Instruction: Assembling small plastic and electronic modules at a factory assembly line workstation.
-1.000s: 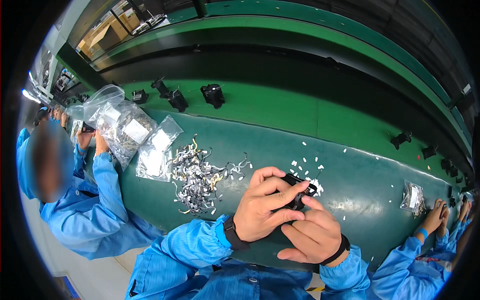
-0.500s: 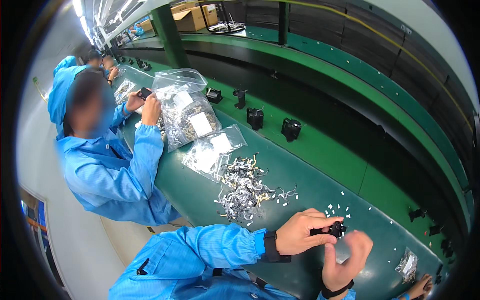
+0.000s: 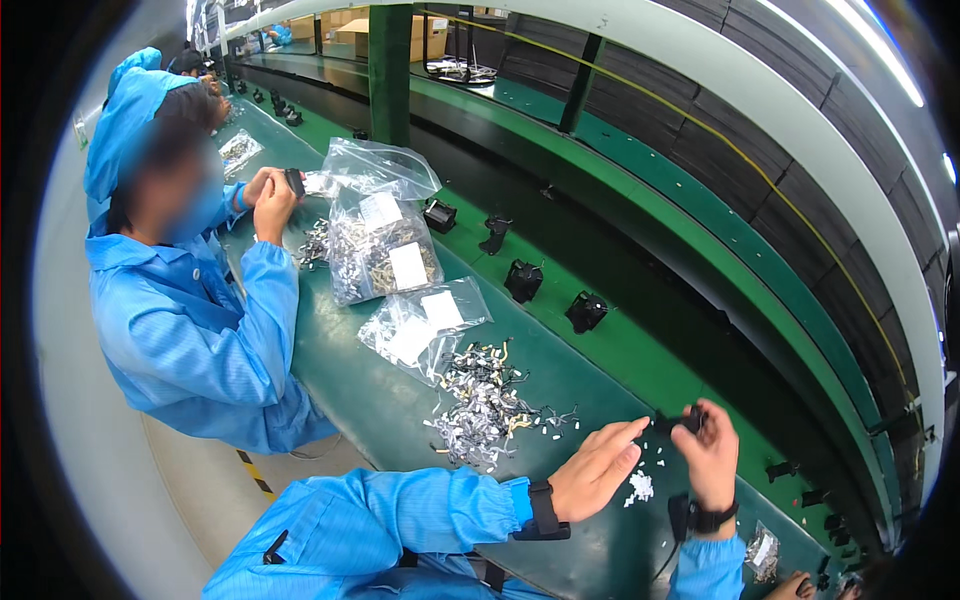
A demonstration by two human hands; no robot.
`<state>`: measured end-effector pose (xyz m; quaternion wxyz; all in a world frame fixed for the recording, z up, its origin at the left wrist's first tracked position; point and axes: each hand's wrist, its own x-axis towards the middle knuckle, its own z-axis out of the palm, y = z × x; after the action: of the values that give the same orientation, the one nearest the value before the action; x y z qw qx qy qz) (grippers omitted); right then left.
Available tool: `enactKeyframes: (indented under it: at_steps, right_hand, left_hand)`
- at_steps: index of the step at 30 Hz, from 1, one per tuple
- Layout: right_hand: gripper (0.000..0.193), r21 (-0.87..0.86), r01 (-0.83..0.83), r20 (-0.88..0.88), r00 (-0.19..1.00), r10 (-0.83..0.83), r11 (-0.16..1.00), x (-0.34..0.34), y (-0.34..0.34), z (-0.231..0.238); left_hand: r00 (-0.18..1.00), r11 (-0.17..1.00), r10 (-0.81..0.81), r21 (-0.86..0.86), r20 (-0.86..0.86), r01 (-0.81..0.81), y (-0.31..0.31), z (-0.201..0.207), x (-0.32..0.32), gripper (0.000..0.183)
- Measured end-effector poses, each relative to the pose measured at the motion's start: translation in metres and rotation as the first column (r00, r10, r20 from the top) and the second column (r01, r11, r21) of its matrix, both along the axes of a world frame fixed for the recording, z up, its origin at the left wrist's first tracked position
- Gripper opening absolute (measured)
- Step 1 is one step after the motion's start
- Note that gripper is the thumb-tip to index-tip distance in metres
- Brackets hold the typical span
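My right hand [image 3: 712,455] is raised over the right part of the green workbench [image 3: 350,395], its fingers closed round a small black plastic part [image 3: 692,418]. Beside it my left hand [image 3: 595,472] has its fingers stretched out flat, with nothing visible in it. The left fingertips point toward the black part; whether they touch it I cannot tell. Just below, between the hands, lies a small heap of white pieces [image 3: 640,487], with a few more scattered around. Left of my left hand spreads a pile of short wire leads with white connectors [image 3: 480,410].
Clear bags, one full of wire leads [image 3: 375,265] and a flatter one [image 3: 420,325], lie further left. A co-worker in blue [image 3: 200,310] holds a dark part there. Black parts [image 3: 524,281] stand on the green conveyor strip beyond the bench. Another person's hand [image 3: 795,588] shows at lower right.
My left hand has let go of the black part and its fingers have straightened. My right hand now holds that part, further up and away. The view has shifted.
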<state>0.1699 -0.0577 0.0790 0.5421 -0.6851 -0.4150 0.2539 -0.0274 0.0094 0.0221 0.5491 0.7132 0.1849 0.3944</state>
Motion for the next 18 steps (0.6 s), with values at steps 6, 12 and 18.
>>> enactKeyframes:
  at_steps: [6,12,18]
  right_hand:
    - [0.05,-0.149,0.23,0.589,0.802,-0.1,0.962,0.066,0.083,-0.043]
    - [0.06,-0.23,0.006,0.442,0.892,0.1,0.973,0.069,0.081,-0.033]
    - [0.065,-0.011,0.077,0.821,0.57,-0.035,0.997,0.041,0.064,-0.008]
  left_hand:
    - [0.929,0.863,-0.367,-0.351,0.055,0.362,0.0,-0.001,-0.004,0.055]
    - [0.881,0.774,-0.473,-0.468,0.021,0.427,0.009,-0.005,0.001,0.06]
    - [0.817,0.684,-0.57,-0.502,0.085,0.529,0.002,0.003,-0.005,0.054]
